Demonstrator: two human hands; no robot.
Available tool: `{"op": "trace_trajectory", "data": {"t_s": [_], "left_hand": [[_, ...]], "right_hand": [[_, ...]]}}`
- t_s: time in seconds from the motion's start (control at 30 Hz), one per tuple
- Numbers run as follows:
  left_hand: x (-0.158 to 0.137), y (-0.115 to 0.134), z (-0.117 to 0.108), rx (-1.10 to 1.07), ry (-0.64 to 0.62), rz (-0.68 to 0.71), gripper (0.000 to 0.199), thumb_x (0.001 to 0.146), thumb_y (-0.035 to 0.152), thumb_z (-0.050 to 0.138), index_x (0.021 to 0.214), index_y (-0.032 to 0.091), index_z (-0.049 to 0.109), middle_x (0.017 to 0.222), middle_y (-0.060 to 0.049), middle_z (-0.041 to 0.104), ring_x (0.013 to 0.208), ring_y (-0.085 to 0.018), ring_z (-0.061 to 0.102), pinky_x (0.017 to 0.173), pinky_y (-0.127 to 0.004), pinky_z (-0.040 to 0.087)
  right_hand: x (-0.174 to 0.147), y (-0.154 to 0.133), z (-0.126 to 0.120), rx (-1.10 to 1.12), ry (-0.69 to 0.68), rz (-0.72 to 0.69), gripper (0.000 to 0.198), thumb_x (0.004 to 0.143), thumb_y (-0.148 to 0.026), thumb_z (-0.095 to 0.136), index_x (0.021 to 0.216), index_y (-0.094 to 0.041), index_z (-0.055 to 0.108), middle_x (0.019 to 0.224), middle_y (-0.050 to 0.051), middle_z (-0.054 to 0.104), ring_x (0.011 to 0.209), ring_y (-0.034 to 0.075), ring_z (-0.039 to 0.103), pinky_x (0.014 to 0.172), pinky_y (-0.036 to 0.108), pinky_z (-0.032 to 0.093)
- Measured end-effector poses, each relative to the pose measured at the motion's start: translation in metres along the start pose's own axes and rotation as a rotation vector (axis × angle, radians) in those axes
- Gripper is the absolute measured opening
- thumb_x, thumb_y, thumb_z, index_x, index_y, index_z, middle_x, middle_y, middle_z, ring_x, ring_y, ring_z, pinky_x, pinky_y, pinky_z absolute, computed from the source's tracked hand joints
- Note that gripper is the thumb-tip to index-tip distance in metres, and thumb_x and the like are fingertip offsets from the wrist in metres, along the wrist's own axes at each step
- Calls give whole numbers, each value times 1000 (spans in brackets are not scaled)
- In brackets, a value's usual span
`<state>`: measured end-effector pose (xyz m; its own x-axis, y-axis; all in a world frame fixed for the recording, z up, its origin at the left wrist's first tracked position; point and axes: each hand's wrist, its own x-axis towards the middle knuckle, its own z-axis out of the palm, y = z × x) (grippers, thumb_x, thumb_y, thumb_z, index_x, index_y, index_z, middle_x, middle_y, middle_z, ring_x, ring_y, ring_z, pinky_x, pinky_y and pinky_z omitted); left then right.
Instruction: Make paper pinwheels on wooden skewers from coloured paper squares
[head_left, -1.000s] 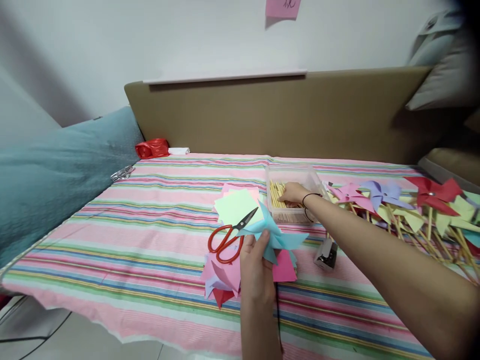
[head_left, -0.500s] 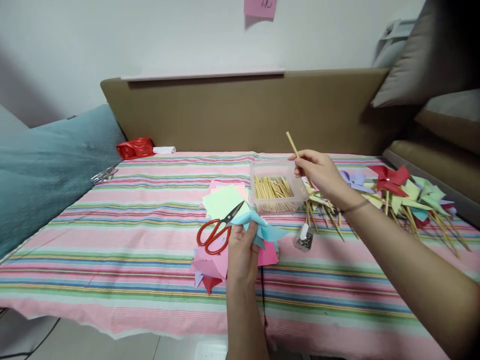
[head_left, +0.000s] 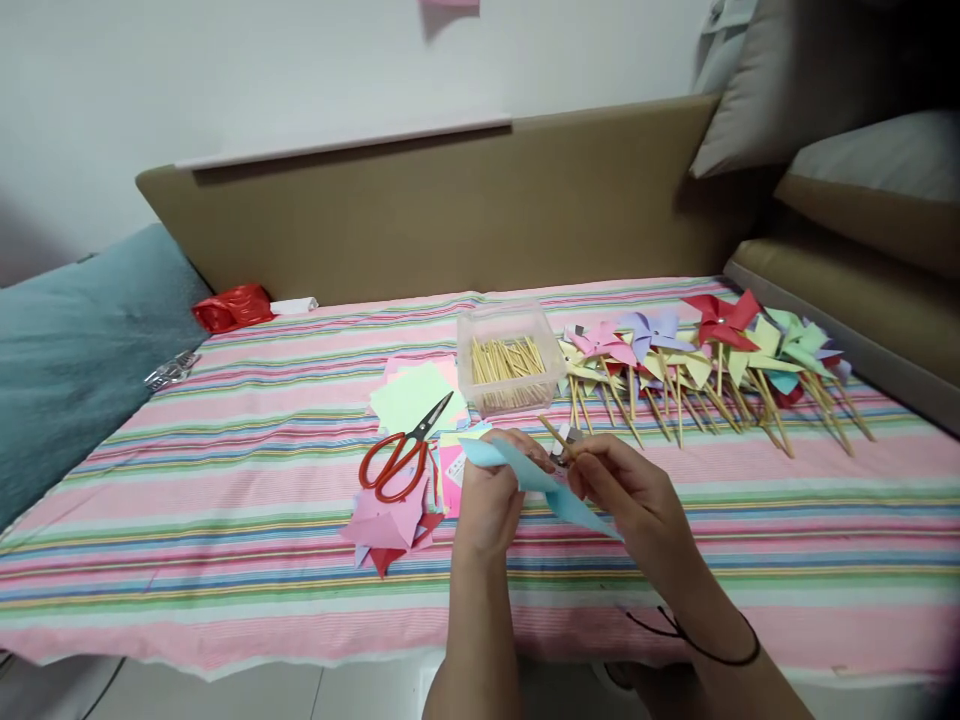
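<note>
Head view, stick in right hand, tip up-left

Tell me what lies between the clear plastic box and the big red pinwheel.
In the head view, a pink pinwheel and a purple pinwheel lie between the clear plastic box and the big red pinwheel, with pale yellow pinwheels among them.

No lettering is legible; the white label's marks are too small.
</note>
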<state>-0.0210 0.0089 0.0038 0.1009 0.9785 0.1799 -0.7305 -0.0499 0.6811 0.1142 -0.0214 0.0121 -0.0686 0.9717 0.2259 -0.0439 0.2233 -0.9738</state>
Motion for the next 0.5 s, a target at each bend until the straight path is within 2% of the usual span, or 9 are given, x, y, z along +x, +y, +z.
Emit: {"op": "trace_trajectory", "data": {"t_s": [0.13,0.27,0.5], "left_hand": [[1,-3,4,1,15,13,17,67,26,78,69,20,63,56,5,52,54,-7,48,60,-22,43],[0,-6,6,14,35,-6,18,67,25,78,66,19,61,58,4,53,58,-7,50,59,-19,42],[-1,-12,7,47,-18,-103,18,62,17,79,67,18,62,85,1,58,82,-13,59,72,-26,49]], "right_hand": [[-3,1,-5,-11,-24,-6,17,91,-34,53,84,-20,62,63,-2,49,58,11,47,54,23,37],[-11,2,-8,13,-46,20,18,91,-32,53,83,-19,63,63,-2,52,58,11,49,55,23,40],[-14,6,-14,43,21,7,14,89,-30,54,82,-20,60,63,-2,57,59,10,54,57,22,43]]}}
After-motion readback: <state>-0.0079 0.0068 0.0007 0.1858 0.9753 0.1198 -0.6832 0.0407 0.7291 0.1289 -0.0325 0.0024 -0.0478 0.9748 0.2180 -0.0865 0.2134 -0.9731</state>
